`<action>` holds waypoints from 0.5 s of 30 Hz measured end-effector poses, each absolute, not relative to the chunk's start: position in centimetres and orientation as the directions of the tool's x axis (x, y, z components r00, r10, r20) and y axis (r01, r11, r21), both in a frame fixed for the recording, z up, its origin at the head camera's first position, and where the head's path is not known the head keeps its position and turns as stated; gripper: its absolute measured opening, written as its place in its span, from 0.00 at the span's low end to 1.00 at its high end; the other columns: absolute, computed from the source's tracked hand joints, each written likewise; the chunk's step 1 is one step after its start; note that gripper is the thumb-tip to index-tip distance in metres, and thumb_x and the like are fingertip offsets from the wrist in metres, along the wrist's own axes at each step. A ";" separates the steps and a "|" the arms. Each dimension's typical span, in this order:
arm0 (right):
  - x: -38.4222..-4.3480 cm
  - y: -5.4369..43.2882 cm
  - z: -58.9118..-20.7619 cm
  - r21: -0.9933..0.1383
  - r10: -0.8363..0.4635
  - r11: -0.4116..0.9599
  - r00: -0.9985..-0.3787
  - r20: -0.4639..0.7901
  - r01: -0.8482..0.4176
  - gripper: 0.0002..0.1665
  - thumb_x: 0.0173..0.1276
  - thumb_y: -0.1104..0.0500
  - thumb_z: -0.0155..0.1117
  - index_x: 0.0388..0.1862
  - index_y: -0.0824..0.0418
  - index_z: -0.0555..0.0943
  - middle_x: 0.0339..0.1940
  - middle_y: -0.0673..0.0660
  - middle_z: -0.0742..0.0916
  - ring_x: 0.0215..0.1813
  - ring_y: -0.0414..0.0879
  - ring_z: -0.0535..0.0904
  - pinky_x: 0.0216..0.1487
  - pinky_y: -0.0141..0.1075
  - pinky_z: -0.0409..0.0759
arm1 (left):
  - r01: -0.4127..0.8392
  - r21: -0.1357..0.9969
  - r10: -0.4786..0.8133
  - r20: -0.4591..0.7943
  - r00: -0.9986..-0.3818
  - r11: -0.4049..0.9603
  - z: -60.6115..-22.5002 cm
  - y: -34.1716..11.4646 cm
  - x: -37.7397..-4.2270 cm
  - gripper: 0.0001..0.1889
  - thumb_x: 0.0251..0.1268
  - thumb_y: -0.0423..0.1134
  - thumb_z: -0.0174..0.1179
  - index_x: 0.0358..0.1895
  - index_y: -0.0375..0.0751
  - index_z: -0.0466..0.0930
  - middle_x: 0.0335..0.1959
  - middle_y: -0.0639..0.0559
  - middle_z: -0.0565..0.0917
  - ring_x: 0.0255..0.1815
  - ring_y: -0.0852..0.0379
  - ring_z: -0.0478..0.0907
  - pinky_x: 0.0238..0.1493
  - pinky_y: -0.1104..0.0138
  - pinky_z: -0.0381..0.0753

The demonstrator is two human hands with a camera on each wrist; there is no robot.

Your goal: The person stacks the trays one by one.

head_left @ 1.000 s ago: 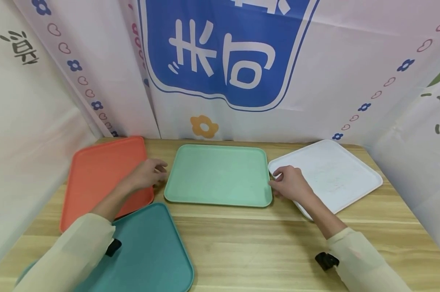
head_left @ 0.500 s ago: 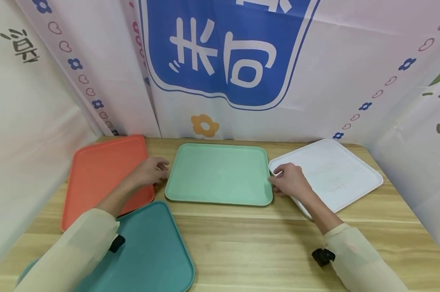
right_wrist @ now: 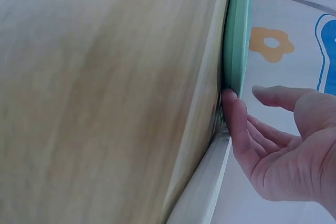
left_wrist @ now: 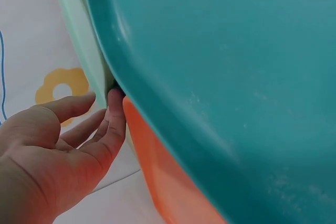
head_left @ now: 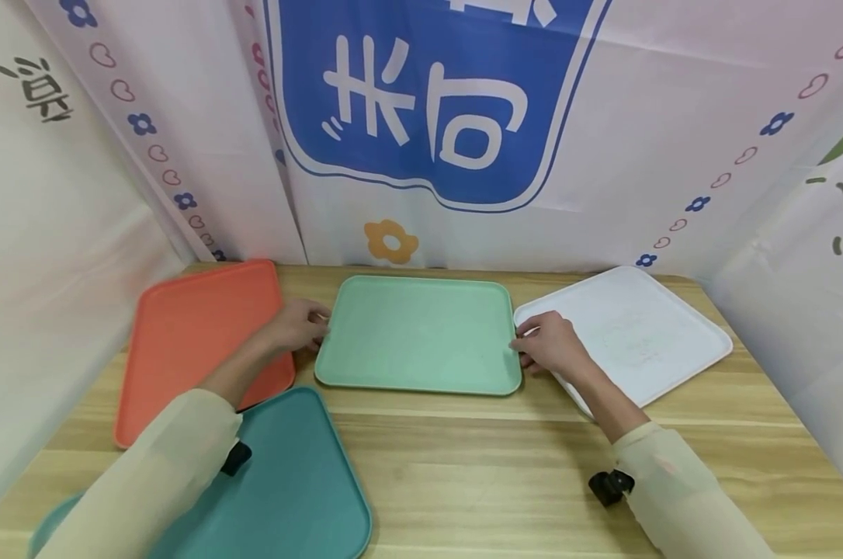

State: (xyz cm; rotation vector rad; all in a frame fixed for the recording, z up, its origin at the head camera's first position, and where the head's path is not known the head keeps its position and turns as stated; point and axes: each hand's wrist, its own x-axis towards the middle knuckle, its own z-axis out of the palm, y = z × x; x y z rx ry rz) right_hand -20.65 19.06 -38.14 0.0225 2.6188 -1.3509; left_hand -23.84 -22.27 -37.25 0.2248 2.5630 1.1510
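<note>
Pale green tray (head_left: 418, 334) lies side to side on the desk (head_left: 463, 466), left hand (head_left: 297, 324) and right hand (head_left: 550, 344) at its short ends. Right fingers (right_wrist: 239, 121) leave a gap; left fingers (left_wrist: 114, 116), I can't tell.

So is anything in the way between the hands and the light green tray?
Nothing visible. The left hand and right hand are at opposite ends of the light green tray; the white tray has a corner close by, but not between.

There are 4 trays (head_left: 418, 334) and 2 hands (head_left: 299, 324).
</note>
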 end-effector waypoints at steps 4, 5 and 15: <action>-20.8 19.0 -38.4 -0.818 -0.059 0.564 -0.981 -0.182 0.118 0.15 0.67 0.70 0.67 0.50 0.78 0.82 0.32 0.64 0.90 0.23 0.43 0.85 0.28 0.40 0.89 | -0.007 0.758 0.255 -0.229 -0.939 0.652 -37.6 -22.0 -24.1 0.24 0.73 0.23 0.54 0.68 0.12 0.65 0.45 0.28 0.81 0.35 0.48 0.85 0.39 0.58 0.89; -20.8 19.0 -38.4 -0.816 -0.051 0.564 -0.982 -0.183 0.123 0.15 0.66 0.70 0.68 0.50 0.78 0.82 0.31 0.64 0.90 0.23 0.43 0.85 0.28 0.40 0.89 | -0.013 0.757 0.249 -0.231 -0.941 0.653 -37.7 -21.9 -24.1 0.25 0.72 0.23 0.54 0.68 0.12 0.65 0.44 0.29 0.81 0.34 0.49 0.85 0.38 0.58 0.89; -20.8 18.9 -38.4 -0.779 -0.032 0.617 -0.986 -0.164 0.110 0.14 0.63 0.69 0.72 0.46 0.76 0.85 0.26 0.58 0.89 0.21 0.42 0.84 0.26 0.37 0.88 | -0.087 0.759 0.211 -0.287 -0.935 0.645 -37.3 -21.6 -24.1 0.23 0.68 0.21 0.54 0.65 0.14 0.68 0.33 0.39 0.78 0.35 0.48 0.83 0.35 0.60 0.89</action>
